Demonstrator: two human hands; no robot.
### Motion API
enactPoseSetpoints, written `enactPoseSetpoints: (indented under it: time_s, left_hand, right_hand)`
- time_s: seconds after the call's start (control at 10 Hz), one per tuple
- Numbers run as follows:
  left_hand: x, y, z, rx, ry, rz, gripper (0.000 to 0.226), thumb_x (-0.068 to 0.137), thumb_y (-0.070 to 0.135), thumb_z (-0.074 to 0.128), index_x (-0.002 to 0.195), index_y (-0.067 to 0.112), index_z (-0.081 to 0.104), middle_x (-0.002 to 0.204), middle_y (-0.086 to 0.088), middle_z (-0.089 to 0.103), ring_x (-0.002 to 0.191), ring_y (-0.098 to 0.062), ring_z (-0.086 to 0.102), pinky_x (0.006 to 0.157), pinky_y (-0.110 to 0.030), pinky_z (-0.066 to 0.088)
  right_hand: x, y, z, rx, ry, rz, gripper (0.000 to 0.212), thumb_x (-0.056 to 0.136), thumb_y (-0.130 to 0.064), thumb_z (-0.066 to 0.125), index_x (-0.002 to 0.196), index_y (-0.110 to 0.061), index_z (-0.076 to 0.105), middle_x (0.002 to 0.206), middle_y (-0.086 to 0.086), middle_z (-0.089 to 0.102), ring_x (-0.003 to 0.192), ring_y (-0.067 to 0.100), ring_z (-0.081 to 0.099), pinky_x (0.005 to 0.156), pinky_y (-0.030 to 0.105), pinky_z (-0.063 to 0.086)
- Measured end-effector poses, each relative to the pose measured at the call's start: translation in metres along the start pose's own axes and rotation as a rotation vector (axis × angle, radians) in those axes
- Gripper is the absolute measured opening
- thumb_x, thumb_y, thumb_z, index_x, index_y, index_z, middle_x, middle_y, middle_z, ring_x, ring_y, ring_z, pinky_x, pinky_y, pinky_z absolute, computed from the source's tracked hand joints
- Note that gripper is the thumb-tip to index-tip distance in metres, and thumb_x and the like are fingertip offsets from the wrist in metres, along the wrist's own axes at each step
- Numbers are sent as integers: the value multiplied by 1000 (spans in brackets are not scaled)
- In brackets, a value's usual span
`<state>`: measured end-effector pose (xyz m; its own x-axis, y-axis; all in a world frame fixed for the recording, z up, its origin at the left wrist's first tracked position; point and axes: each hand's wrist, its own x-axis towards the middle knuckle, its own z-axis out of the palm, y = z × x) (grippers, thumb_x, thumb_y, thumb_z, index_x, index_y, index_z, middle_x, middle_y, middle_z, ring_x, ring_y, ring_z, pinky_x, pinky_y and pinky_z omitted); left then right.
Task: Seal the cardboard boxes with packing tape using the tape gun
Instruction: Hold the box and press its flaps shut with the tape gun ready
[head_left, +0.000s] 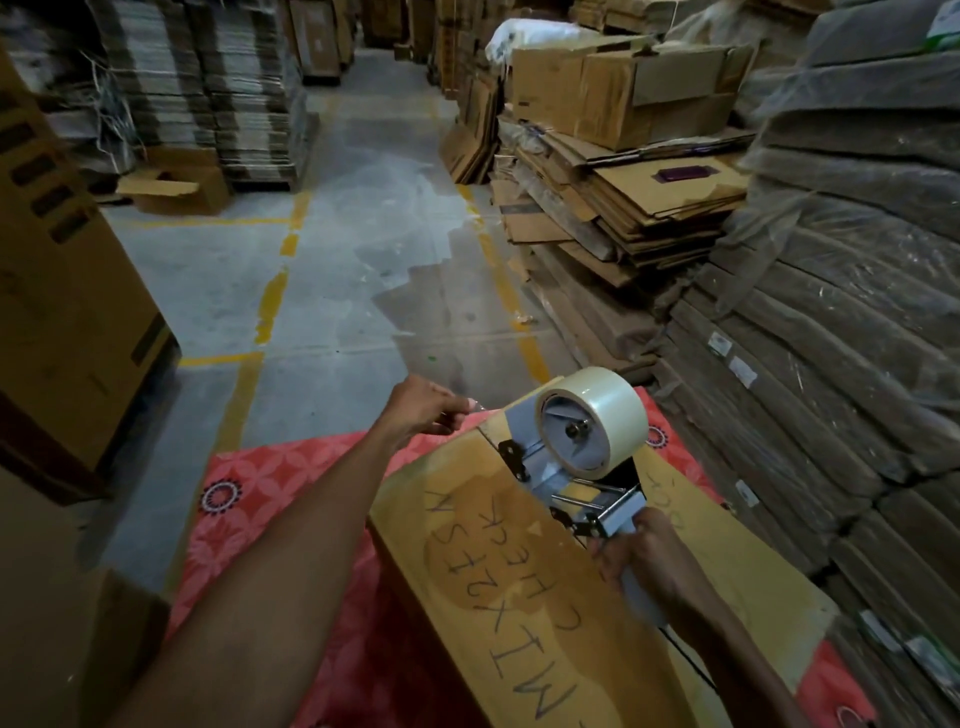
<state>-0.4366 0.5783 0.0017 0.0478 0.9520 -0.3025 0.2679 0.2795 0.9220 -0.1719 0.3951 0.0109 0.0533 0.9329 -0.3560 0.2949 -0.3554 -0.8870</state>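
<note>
Below, closed cardboard box (524, 608), right hand (647, 558) gripping tape gun (571, 441)

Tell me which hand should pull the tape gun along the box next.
Right. The right hand grips the handle of the tape gun, which sits on the box. The left hand is at the box's far edge, apparently pinching the tape end, away from the handle.

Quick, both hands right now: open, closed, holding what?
Left hand: fingers curled at the far edge of the cardboard box; what it holds cannot be told.
Right hand: grips the tape gun handle.
</note>
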Motion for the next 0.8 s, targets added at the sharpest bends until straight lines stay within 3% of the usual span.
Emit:
enactPoseSetpoints:
  time_s: [0.1,0.2,0.3,0.5,0.6,0.7,0.8]
  left_hand:
    - [5,-13,6,-47,21,-39,14,77,9,85,82,-3,77,78,-22,74,65,-25,68,65,-34,61]
    - [10,-21,9,-61,12,-58,16,76,11,85,84,-1,78,83,-22,75,67,-24,69,66,-33,60]
    - [14,-28,10,-47,3,-89,15,78,13,82,84,0,79,82,-18,76,71,-23,70,77,-37,60]
    - [17,-33,19,63,40,-218,25,75,22,84,87,1,77,84,-11,76,81,-26,72,74,-36,57]
    - [19,-36,20,279,57,-250,37,78,37,84,88,3,73,85,-9,73,82,-26,69,72,-34,57]
    - [15,-27,27,590,214,-65,24,83,37,76,87,14,76,92,-7,73,85,-26,66,76,-37,58]
    - [4,-14,46,564,186,107,29,93,40,65,96,14,76,98,-9,73,90,-31,67,83,-42,57]
  right_hand:
    - [1,-4,1,-129,-2,56,20,72,2,59,56,-8,57,59,14,56,52,19,56,49,25,47]
    - [1,-4,0,-245,8,26,24,82,1,63,64,-16,58,60,1,59,57,19,56,54,23,50]
    - [3,-4,0,-270,2,35,26,82,-1,63,62,-16,58,58,1,59,56,18,55,57,27,48]
    - [2,-19,6,-306,-27,56,12,49,-14,56,38,-17,51,50,10,55,46,20,51,46,25,36]
    - [6,-18,7,-349,-31,72,26,58,-6,60,36,-18,52,48,8,56,44,19,51,45,25,39]
    - [8,-17,7,-504,-63,28,22,65,0,63,44,-7,58,50,6,57,41,14,51,43,20,40]
    - [10,-16,7,-586,-76,-41,35,74,-1,60,44,-14,49,46,-1,51,42,13,51,47,18,39]
